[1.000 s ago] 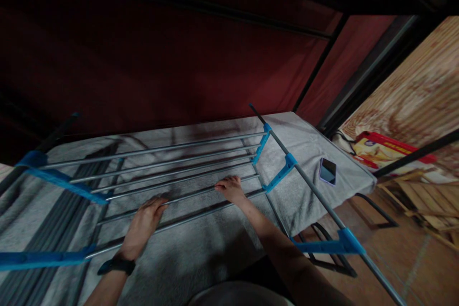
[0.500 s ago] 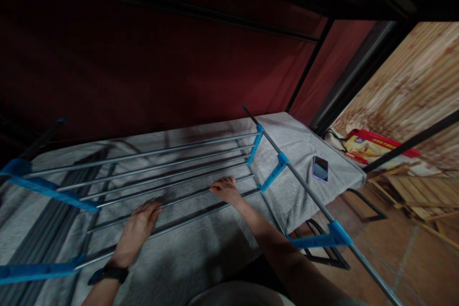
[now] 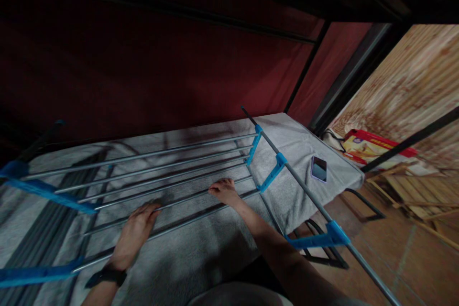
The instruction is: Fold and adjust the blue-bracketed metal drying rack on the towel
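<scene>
A partly built rack of grey metal tubes and blue plastic brackets lies across the surface in front of me. My left hand (image 3: 141,222), with a dark band on its wrist, curls over a front tube (image 3: 184,201) toward its left part. Farther right on that same tube, my right hand (image 3: 223,190) is closed with the fingers folded over it. Beyond my hands, several parallel tubes run between the left blue bracket (image 3: 50,192) and the right blue bracket (image 3: 255,146). Another blue bracket (image 3: 319,241) sticks out near my right forearm, on a long side pole (image 3: 304,185).
Several loose grey tubes (image 3: 45,232) lie at the left on a grey fleece cover (image 3: 278,126). A phone (image 3: 319,169) rests on the cover's right side. Past the edge are a red and yellow box (image 3: 373,146), a wooden slatted piece (image 3: 412,196) and a black metal frame (image 3: 369,203).
The view has shifted very slightly. Both hands stay on the same tube, and the rack keeps its position.
</scene>
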`<control>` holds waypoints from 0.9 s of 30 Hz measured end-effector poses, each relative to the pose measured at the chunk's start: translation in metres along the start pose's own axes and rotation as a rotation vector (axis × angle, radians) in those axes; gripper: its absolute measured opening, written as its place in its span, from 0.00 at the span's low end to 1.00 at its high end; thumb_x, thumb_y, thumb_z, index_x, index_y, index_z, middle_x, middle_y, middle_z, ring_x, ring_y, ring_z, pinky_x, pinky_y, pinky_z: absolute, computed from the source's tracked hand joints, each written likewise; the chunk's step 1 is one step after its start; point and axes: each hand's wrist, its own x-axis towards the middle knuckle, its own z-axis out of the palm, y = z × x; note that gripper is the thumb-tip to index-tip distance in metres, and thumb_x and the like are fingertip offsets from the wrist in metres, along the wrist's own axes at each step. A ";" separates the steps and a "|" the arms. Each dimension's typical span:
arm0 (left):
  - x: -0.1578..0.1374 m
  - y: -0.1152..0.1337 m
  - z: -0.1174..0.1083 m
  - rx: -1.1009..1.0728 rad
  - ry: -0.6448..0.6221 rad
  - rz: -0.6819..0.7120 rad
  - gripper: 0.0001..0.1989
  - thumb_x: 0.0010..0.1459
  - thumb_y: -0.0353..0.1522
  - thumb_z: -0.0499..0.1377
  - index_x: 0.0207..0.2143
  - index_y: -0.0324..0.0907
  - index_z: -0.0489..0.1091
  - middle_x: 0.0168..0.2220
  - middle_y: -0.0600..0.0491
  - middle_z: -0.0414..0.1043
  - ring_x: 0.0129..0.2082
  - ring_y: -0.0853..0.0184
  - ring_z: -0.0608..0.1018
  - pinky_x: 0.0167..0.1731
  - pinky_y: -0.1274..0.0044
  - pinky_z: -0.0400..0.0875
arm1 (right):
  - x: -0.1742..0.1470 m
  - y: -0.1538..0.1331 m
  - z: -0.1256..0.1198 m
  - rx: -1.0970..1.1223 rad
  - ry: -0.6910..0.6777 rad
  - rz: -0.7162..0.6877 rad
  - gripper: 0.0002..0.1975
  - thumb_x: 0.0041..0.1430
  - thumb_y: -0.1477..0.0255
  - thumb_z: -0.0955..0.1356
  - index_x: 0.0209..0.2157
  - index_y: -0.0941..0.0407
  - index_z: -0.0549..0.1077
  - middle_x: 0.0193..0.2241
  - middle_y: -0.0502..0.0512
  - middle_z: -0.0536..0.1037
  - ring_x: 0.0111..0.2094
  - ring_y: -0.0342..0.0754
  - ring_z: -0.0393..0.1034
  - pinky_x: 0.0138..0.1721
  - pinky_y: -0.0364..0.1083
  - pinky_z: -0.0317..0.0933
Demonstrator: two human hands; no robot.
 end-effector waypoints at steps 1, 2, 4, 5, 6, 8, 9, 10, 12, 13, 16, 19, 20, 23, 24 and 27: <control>0.000 0.000 0.000 0.002 0.003 0.000 0.21 0.67 0.46 0.49 0.45 0.44 0.77 0.47 0.45 0.82 0.49 0.54 0.83 0.54 0.64 0.77 | 0.000 0.000 0.000 0.000 0.006 -0.005 0.12 0.70 0.61 0.67 0.45 0.47 0.84 0.48 0.51 0.83 0.54 0.51 0.67 0.59 0.51 0.49; 0.000 0.000 0.000 0.004 0.009 0.001 0.21 0.67 0.45 0.49 0.45 0.44 0.77 0.47 0.45 0.82 0.49 0.55 0.83 0.55 0.64 0.77 | -0.001 0.000 0.000 0.001 0.012 -0.012 0.12 0.71 0.61 0.67 0.45 0.47 0.84 0.48 0.51 0.84 0.54 0.52 0.68 0.59 0.51 0.49; 0.000 -0.001 0.000 0.006 0.020 0.007 0.21 0.67 0.45 0.49 0.45 0.44 0.77 0.47 0.45 0.82 0.49 0.55 0.83 0.56 0.64 0.76 | -0.002 0.000 0.001 0.003 0.022 -0.025 0.12 0.71 0.62 0.67 0.45 0.46 0.84 0.47 0.51 0.84 0.54 0.51 0.69 0.59 0.51 0.50; -0.001 -0.002 0.000 0.007 0.024 0.009 0.21 0.67 0.45 0.49 0.45 0.44 0.77 0.47 0.46 0.82 0.49 0.55 0.83 0.56 0.64 0.76 | -0.002 0.000 0.001 0.003 0.025 -0.030 0.12 0.71 0.62 0.67 0.45 0.46 0.84 0.47 0.50 0.84 0.53 0.51 0.69 0.59 0.51 0.50; -0.001 -0.002 0.000 0.007 0.024 0.010 0.21 0.67 0.45 0.49 0.45 0.44 0.77 0.47 0.46 0.82 0.49 0.55 0.83 0.55 0.65 0.77 | -0.003 0.000 0.001 0.002 0.029 -0.035 0.12 0.71 0.62 0.67 0.44 0.45 0.84 0.47 0.50 0.84 0.53 0.51 0.69 0.59 0.51 0.49; -0.001 -0.004 0.001 0.005 0.018 0.012 0.20 0.67 0.45 0.50 0.45 0.45 0.77 0.48 0.47 0.82 0.49 0.56 0.83 0.55 0.66 0.77 | -0.003 0.001 0.001 0.002 0.038 -0.045 0.11 0.70 0.62 0.68 0.45 0.45 0.84 0.47 0.50 0.84 0.54 0.51 0.70 0.59 0.52 0.49; 0.000 -0.004 0.001 0.004 0.016 0.013 0.20 0.67 0.45 0.50 0.45 0.45 0.77 0.49 0.47 0.82 0.50 0.56 0.83 0.54 0.66 0.77 | -0.003 0.002 0.002 0.001 0.044 -0.050 0.10 0.69 0.61 0.70 0.46 0.45 0.84 0.47 0.50 0.84 0.54 0.52 0.70 0.59 0.52 0.49; 0.000 -0.005 0.001 0.004 0.016 0.013 0.20 0.67 0.45 0.50 0.46 0.45 0.77 0.49 0.47 0.82 0.50 0.56 0.83 0.54 0.66 0.77 | -0.003 0.003 0.002 0.001 0.049 -0.055 0.10 0.67 0.61 0.71 0.46 0.45 0.83 0.48 0.50 0.84 0.55 0.52 0.70 0.59 0.52 0.49; 0.000 -0.006 0.002 0.001 0.016 0.013 0.21 0.67 0.45 0.50 0.46 0.44 0.77 0.49 0.46 0.82 0.50 0.56 0.83 0.54 0.65 0.77 | -0.003 0.004 0.002 0.000 0.052 -0.066 0.11 0.66 0.61 0.72 0.48 0.46 0.83 0.48 0.51 0.84 0.55 0.53 0.70 0.59 0.52 0.49; 0.000 -0.007 0.003 0.002 0.019 0.012 0.21 0.67 0.45 0.50 0.46 0.44 0.77 0.49 0.46 0.82 0.50 0.55 0.83 0.54 0.65 0.77 | -0.002 0.005 0.003 -0.001 0.050 -0.069 0.11 0.66 0.62 0.73 0.48 0.46 0.83 0.48 0.51 0.84 0.55 0.53 0.70 0.59 0.52 0.50; -0.001 -0.009 0.004 0.006 0.031 0.023 0.21 0.67 0.45 0.50 0.46 0.44 0.77 0.48 0.47 0.83 0.49 0.56 0.83 0.54 0.65 0.77 | -0.001 0.005 0.003 -0.006 0.046 -0.066 0.10 0.66 0.62 0.72 0.47 0.44 0.83 0.47 0.50 0.84 0.54 0.52 0.70 0.58 0.51 0.50; -0.001 -0.010 0.004 0.018 0.041 0.057 0.20 0.68 0.44 0.50 0.47 0.44 0.77 0.48 0.47 0.82 0.49 0.57 0.83 0.53 0.66 0.77 | 0.000 0.004 0.004 -0.027 0.053 -0.062 0.08 0.67 0.62 0.72 0.46 0.44 0.83 0.46 0.49 0.84 0.54 0.52 0.70 0.58 0.52 0.51; -0.001 -0.009 0.004 0.027 0.046 0.069 0.21 0.69 0.44 0.50 0.47 0.44 0.77 0.49 0.46 0.82 0.49 0.57 0.83 0.53 0.66 0.77 | 0.000 0.003 0.004 -0.038 0.056 -0.066 0.08 0.67 0.62 0.72 0.46 0.44 0.83 0.46 0.49 0.84 0.54 0.52 0.70 0.58 0.52 0.51; -0.002 -0.006 0.001 0.087 0.078 0.091 0.22 0.70 0.44 0.47 0.49 0.43 0.76 0.49 0.45 0.82 0.49 0.55 0.82 0.52 0.64 0.76 | -0.002 0.001 0.003 -0.064 0.098 -0.106 0.08 0.68 0.64 0.72 0.46 0.45 0.82 0.46 0.50 0.84 0.52 0.51 0.71 0.60 0.52 0.50; -0.002 -0.005 0.000 0.109 0.089 0.099 0.23 0.71 0.45 0.47 0.49 0.43 0.76 0.49 0.45 0.82 0.49 0.55 0.82 0.52 0.63 0.75 | -0.004 0.000 0.002 -0.070 0.127 -0.129 0.08 0.68 0.64 0.71 0.46 0.46 0.82 0.45 0.50 0.84 0.52 0.50 0.71 0.61 0.53 0.50; -0.003 0.001 -0.003 0.150 0.136 0.139 0.24 0.72 0.45 0.45 0.49 0.43 0.75 0.47 0.46 0.81 0.48 0.55 0.81 0.50 0.63 0.74 | -0.012 0.001 -0.003 -0.104 0.226 -0.204 0.08 0.70 0.63 0.70 0.46 0.46 0.81 0.42 0.51 0.83 0.50 0.50 0.71 0.64 0.54 0.47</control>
